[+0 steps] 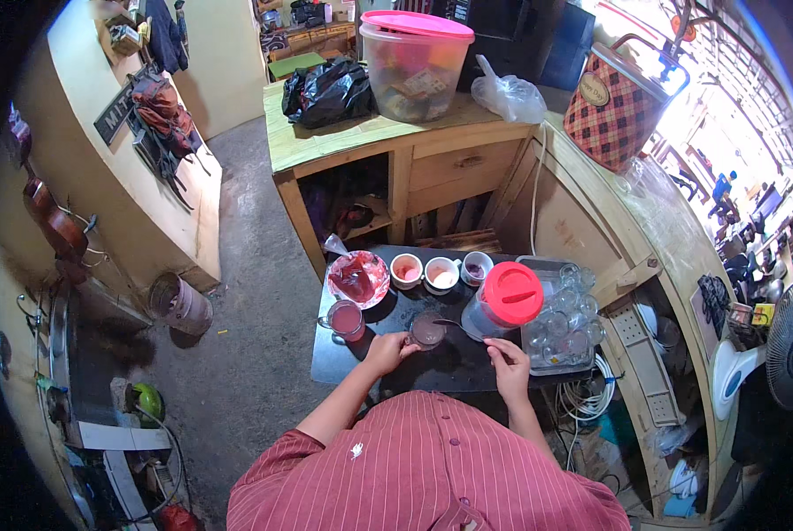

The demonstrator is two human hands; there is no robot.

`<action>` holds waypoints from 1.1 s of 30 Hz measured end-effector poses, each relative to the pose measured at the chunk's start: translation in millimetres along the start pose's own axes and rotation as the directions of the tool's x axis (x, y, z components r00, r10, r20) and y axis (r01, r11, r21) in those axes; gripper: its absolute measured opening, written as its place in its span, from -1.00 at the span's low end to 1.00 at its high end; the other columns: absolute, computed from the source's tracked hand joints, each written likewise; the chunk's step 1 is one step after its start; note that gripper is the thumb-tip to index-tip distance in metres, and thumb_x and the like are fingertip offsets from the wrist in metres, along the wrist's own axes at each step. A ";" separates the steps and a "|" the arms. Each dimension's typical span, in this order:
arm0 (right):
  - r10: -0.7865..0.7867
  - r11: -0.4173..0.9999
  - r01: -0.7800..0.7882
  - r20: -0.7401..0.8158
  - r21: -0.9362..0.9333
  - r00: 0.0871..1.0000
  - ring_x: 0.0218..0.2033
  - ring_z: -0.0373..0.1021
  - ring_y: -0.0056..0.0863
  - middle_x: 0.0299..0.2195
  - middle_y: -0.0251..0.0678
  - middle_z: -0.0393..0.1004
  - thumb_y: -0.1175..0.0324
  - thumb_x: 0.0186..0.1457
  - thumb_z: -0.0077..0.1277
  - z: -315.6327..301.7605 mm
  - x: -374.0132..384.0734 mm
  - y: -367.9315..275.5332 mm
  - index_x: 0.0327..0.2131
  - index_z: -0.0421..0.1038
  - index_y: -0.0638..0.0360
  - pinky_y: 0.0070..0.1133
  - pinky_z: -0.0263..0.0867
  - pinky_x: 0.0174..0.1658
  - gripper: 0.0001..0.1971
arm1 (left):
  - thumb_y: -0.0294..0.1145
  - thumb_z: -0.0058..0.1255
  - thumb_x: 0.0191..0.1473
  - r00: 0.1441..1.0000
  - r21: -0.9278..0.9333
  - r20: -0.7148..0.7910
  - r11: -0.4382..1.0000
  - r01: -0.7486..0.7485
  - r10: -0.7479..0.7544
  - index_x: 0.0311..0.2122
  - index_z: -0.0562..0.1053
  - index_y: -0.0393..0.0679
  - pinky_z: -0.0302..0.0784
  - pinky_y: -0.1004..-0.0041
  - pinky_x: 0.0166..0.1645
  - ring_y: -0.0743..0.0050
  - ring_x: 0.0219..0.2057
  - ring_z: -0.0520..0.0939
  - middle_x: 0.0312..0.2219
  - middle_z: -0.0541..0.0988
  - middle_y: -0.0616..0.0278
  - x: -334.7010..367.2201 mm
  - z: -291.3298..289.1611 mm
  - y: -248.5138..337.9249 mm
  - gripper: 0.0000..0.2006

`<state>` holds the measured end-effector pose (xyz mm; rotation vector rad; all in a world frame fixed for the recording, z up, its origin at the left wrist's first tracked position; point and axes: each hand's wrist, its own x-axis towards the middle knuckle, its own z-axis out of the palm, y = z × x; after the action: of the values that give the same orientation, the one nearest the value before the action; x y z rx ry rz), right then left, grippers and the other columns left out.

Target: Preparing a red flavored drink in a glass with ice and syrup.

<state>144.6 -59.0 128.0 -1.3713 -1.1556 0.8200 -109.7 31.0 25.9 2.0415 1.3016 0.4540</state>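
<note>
My left hand (391,353) is closed on the side of a glass mug (428,333) holding a murky pinkish-brown drink. In my right hand (509,365), a metal spoon (464,330) is pinched by its handle, and its other end reaches the mug's rim. Left of that mug stands a second glass mug (347,322) with a pink drink. Behind it is a pink-and-white bowl (380,290) with something dark red inside. Three white cups, a left one (406,280), a middle one (440,288) and a right one (472,279), line the far side. A clear pitcher (477,320) with a red lid (513,295) stands near my right hand.
A tray (563,367) of upturned clear glasses sits at the dark table's (329,366) right end. Beyond rises a wooden counter (325,150) bearing a pink-lidded tub (414,75), a black plastic bag (327,91) and a plaid container (611,111). Coiled white cable (594,398) hangs at right.
</note>
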 end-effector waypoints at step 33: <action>0.407 0.611 -0.461 0.244 0.644 0.880 -0.53 0.23 -0.68 -0.53 -0.52 0.31 0.31 0.17 0.02 24.0 20.4 5.2 -0.16 0.43 0.18 -0.64 0.21 -0.44 -0.79 | -0.37 0.35 -0.21 0.922 -0.342 0.067 0.859 0.381 -0.382 -0.36 0.45 -0.22 0.42 0.48 -0.37 0.60 -0.48 0.47 -0.57 0.49 0.36 -117.2 -110.4 -99.7 -0.68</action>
<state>128.7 -31.9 122.1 -0.9753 -0.4395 1.4932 -294.4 -7.5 43.1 1.4448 1.4673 0.4641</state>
